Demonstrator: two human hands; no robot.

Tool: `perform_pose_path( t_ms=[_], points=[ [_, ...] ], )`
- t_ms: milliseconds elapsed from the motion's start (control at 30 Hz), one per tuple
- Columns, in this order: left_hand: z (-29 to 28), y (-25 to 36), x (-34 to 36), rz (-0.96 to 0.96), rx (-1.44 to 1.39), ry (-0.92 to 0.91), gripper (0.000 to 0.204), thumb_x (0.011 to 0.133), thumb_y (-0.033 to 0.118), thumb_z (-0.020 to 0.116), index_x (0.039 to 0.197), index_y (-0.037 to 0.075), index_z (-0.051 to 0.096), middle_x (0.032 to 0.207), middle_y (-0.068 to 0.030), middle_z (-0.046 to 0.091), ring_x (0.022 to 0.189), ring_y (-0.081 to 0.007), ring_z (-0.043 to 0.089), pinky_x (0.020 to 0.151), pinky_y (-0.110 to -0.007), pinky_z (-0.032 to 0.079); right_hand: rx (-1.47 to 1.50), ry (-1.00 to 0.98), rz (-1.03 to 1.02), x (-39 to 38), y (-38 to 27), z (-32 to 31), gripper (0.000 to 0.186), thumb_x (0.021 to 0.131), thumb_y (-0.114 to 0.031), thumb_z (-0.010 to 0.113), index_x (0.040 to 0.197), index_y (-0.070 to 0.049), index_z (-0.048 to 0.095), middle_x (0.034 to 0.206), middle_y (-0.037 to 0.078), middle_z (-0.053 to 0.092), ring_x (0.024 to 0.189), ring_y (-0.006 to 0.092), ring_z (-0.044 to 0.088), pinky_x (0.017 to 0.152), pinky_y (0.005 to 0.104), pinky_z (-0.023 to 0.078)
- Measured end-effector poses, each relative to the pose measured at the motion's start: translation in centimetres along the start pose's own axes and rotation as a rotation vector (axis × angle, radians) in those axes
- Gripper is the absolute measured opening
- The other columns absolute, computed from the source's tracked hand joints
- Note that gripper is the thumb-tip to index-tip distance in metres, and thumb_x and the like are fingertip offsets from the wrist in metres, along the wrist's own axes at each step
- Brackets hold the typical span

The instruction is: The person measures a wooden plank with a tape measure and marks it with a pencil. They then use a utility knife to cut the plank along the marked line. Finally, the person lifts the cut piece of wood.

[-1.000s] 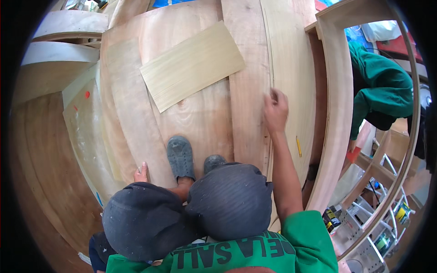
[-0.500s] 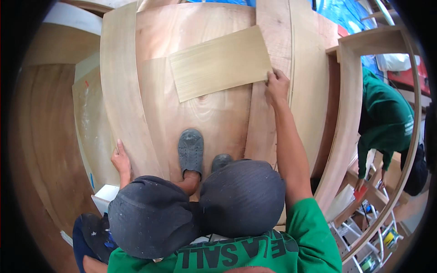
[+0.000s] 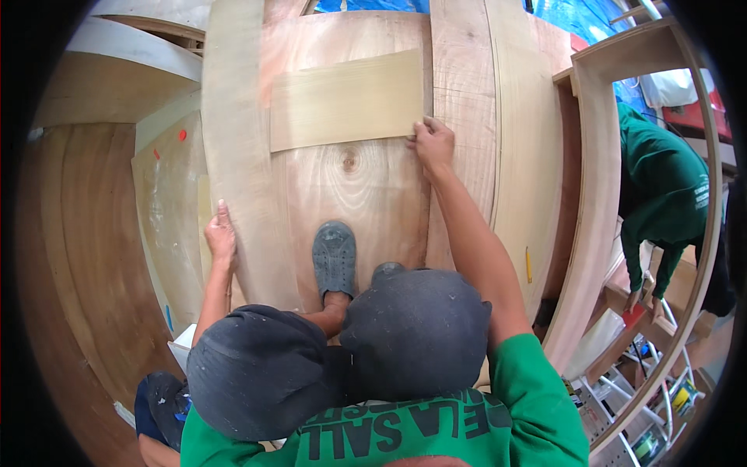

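Observation:
My right hand (image 3: 433, 140) grips the lower right corner of a thin, pale rectangular wood sheet (image 3: 342, 100), which lies roughly level across a plywood panel (image 3: 354, 194) with a round knot. At the left, my left hand (image 3: 221, 233) holds the edge of a long, thin plywood strip (image 3: 237, 109), thumb showing on top. Wide boards (image 3: 463, 86) run alongside the right hand. A yellow pencil (image 3: 528, 263) lies on the pale strip to the right. My grey shoe (image 3: 334, 257) rests on the panel between my hands.
A co-worker in green (image 3: 657, 194) bends beyond a wooden frame (image 3: 583, 233) at right, hands down among boards and metal ladders. Another person's dark clothing (image 3: 159, 409) shows at lower left. Curved plywood pieces (image 3: 85, 233) stand at left; blue tarp (image 3: 576, 19) lies behind.
My right hand has taken the sheet's corner; the sheet now sits straighter. My left hand has moved up along with the long strip. The co-worker has bent lower, hands reaching down.

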State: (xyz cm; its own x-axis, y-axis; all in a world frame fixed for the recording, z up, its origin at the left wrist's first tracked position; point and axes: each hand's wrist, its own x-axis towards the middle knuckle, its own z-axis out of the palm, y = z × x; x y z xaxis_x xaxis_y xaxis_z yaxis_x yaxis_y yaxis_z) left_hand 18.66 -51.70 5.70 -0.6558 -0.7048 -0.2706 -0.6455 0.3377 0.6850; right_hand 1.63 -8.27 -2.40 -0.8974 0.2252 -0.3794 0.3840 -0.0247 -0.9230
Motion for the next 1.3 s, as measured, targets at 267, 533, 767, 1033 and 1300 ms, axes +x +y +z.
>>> perform_pose_path(
  t_ms=[267, 533, 767, 1033, 1300],
  points=[
    [7.2, -0.5, -0.5, 0.058, 0.097, -0.075, 0.07, 0.096, 0.06, 0.059, 0.06, 0.0, 0.048, 0.056, -0.0017, 0.041, 0.058, -0.0141, 0.038, 0.054, -0.037, 0.04, -0.35, -0.141, -0.181, 3.2, 6.1, 3.1, 0.025, 0.096, -0.006, 0.059, 0.116, 0.009, 0.065, 0.084, 0.013, 0.071, 0.067, 0.015, 0.068, 0.059, 0.0283, 0.057],
    [6.8, -2.4, 0.7, 0.109, 0.203, -0.126, 0.074, 0.095, 0.066, 0.054, 0.065, -0.002, 0.053, 0.058, -0.0087, 0.046, 0.061, -0.0181, 0.043, 0.06, -0.041, 0.044, -0.48, -0.221, 0.06, -4.7, 5.3, 6.2, 0.031, 0.083, -0.023, 0.066, 0.103, 0.0, 0.072, 0.097, 0.024, 0.072, 0.098, 0.0386, 0.068, 0.089, 0.0433, 0.053],
    [7.9, -1.5, 0.6, 0.017, 0.229, -0.294, 0.071, 0.094, 0.066, 0.054, 0.101, -0.002, 0.07, 0.083, -0.0207, 0.068, 0.08, -0.0284, 0.065, 0.079, -0.041, 0.051, -0.569, -0.22, 0.012, -2.1, 4.1, 5.8, 0.028, 0.082, -0.021, 0.068, 0.101, 0.0, 0.073, 0.094, 0.022, 0.072, 0.093, 0.0388, 0.07, 0.088, 0.043, 0.054],
    [0.4, -2.3, -3.2, 0.107, 0.373, -0.366, 0.064, 0.094, 0.043, 0.065, 0.137, -0.003, 0.055, 0.122, -0.0242, 0.066, 0.114, -0.0311, 0.064, 0.098, -0.038, 0.048, -0.578, -0.002, -0.499, -9.2, -1.4, -1.5, 0.051, 0.087, -0.018, 0.067, 0.134, -0.002, 0.054, 0.124, 0.021, 0.063, 0.116, 0.0365, 0.06, 0.099, 0.0455, 0.047],
    [-4.8, 9.5, -15.0, -0.128, -0.299, -1.002, 0.062, 0.096, 0.037, 0.068, 0.142, 0.0, 0.05, 0.115, -0.0122, 0.068, 0.104, -0.018, 0.065, 0.091, -0.032, 0.049, -1.07, -0.339, -0.738, -18.3, 3.4, -17.3, 0.06, 0.087, -0.015, 0.068, 0.141, 0.0, 0.047, 0.148, 0.024, 0.042, 0.14, 0.0409, 0.037, 0.116, 0.0522, 0.03]
  ],
)
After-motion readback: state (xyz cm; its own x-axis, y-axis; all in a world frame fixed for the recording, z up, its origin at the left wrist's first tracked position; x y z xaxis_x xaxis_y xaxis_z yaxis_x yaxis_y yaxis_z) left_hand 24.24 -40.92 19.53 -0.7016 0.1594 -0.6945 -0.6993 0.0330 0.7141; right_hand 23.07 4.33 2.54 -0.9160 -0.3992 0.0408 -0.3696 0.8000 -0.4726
